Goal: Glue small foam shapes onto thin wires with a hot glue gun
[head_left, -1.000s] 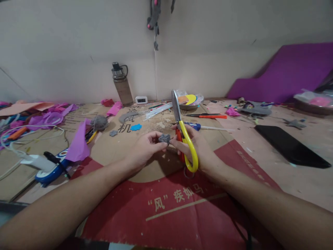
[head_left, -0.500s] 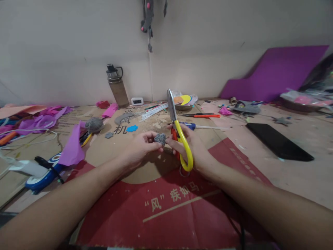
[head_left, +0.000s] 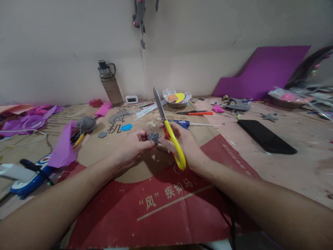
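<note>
A small grey bundle (head_left: 153, 138), perhaps yarn or felt, is pinched between the thumb and fingers of my left hand (head_left: 136, 144). My right hand (head_left: 186, 142) grips scissors (head_left: 174, 137) with yellow and red handles, their blades pointing up and away and looking closed. The fingertips of that same hand reach to the bundle's right side. Both hands are above the cardboard sheet (head_left: 166, 222), which is red with printed characters. Behind my right hand lies a blue glue gun (head_left: 183, 124), partly hidden, with a clear stick behind it.
A grey yarn ball (head_left: 86, 124) and purple paper (head_left: 63, 147) lie left. A tall bottle (head_left: 111, 86), a small digital clock (head_left: 131, 99) and a bowl (head_left: 178, 104) stand along the wall. A black phone (head_left: 266, 137) lies right, with a purple sheet (head_left: 265, 74) leaning behind.
The view has turned slightly right, so most things appear further left. The scissors lean more to the left. Both hands keep their holds, and the grey bundle looks slightly turned.
</note>
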Demonstrator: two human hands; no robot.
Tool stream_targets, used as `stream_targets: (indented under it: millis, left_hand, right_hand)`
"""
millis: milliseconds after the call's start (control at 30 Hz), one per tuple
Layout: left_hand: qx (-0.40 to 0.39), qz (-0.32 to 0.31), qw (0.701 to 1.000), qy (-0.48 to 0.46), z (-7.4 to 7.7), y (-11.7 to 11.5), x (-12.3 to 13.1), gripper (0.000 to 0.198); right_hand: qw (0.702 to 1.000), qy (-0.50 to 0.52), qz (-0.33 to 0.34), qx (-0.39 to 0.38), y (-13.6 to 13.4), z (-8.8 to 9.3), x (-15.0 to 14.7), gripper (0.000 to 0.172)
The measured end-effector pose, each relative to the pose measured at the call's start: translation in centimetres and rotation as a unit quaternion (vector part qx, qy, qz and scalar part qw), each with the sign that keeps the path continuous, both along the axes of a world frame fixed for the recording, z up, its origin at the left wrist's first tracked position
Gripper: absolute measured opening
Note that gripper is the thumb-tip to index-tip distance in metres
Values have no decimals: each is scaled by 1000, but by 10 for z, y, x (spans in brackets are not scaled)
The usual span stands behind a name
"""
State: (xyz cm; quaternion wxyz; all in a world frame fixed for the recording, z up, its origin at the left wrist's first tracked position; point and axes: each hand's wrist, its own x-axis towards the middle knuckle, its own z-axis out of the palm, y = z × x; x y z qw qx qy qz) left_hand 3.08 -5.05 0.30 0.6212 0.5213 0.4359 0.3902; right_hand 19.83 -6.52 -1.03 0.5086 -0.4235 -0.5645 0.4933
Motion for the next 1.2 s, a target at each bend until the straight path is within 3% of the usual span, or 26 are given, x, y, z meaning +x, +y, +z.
stream_targets:
  millis: [467, 600, 767, 967, 1200]
  left_hand:
    - [-17, 12, 999, -40, 1, 4, -5, 16]
    - [-10, 70, 997, -37, 6, 6, -5, 18]
    - [0, 135, 986, -101, 12, 13, -10, 21]
    - [-28, 138, 984, -113, 8, 10, -9, 15]
    - [-41, 106, 989, -98, 3, -8, 5, 19]
  right_hand:
    - [999, 8, 16, -45, 6, -4, 4, 43]
    - [1000, 9, 4, -19, 9, -3, 4, 43]
    - [996, -63, -18, 53, 14, -2, 7, 34]
    - [998, -20, -58, -15, 7, 6, 5, 54]
    - [1000, 17, -7, -14, 5, 3, 2, 62]
